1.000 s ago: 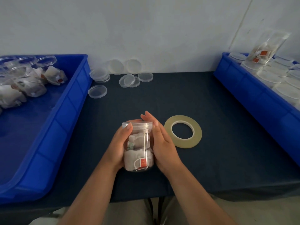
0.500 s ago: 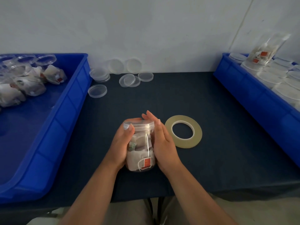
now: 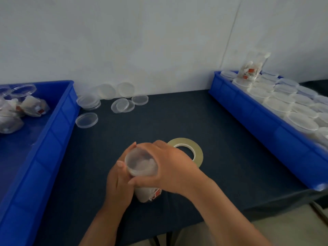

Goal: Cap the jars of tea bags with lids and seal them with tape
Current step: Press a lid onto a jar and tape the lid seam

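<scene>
Right hand (image 3: 170, 167) moved onto round lid (image 3: 140, 163); clear jar (image 3: 147, 193)

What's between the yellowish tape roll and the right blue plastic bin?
Nothing: only bare dark blue tablecloth between yellowish tape roll and right blue plastic bin, per head view.

Jar (image 3: 142, 167) centre — tape roll (image 3: 195, 150) just right.

Looks like a small packing workshop: blue bins (image 3: 58, 121) of jars, loose lids (image 3: 86, 120), bare wall, cloth-covered tabletop (image 3: 177, 121).
</scene>
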`<state>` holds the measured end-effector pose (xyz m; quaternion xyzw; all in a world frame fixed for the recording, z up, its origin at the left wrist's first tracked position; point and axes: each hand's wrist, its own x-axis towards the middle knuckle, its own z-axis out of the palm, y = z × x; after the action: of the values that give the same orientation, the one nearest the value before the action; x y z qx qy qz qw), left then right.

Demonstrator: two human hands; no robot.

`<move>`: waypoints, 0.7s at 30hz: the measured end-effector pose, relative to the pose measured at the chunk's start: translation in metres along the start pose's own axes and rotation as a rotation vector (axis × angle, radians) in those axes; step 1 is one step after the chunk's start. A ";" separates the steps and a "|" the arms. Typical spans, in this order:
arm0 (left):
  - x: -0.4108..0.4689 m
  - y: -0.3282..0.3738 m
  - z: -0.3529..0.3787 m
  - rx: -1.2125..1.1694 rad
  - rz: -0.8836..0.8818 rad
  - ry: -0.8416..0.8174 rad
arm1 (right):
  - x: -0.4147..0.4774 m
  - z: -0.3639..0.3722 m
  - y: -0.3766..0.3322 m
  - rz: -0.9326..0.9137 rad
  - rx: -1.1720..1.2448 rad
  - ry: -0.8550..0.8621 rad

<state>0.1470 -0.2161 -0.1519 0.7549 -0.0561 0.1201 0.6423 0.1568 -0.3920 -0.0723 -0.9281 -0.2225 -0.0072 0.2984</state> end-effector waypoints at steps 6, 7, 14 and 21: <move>0.015 -0.014 -0.004 0.223 -0.027 0.104 | -0.008 -0.042 0.002 0.007 -0.095 -0.096; 0.015 -0.017 -0.005 0.185 -0.039 0.138 | -0.011 -0.054 0.004 0.024 -0.094 -0.059; 0.018 -0.025 -0.005 0.132 0.011 0.194 | -0.034 -0.179 0.042 0.149 -0.221 0.309; 0.019 -0.026 0.001 0.203 0.050 0.199 | -0.077 -0.284 0.113 0.467 -0.514 0.349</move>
<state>0.1719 -0.2111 -0.1723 0.7986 0.0015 0.2154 0.5619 0.1689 -0.6631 0.0872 -0.9831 0.0579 -0.1524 0.0830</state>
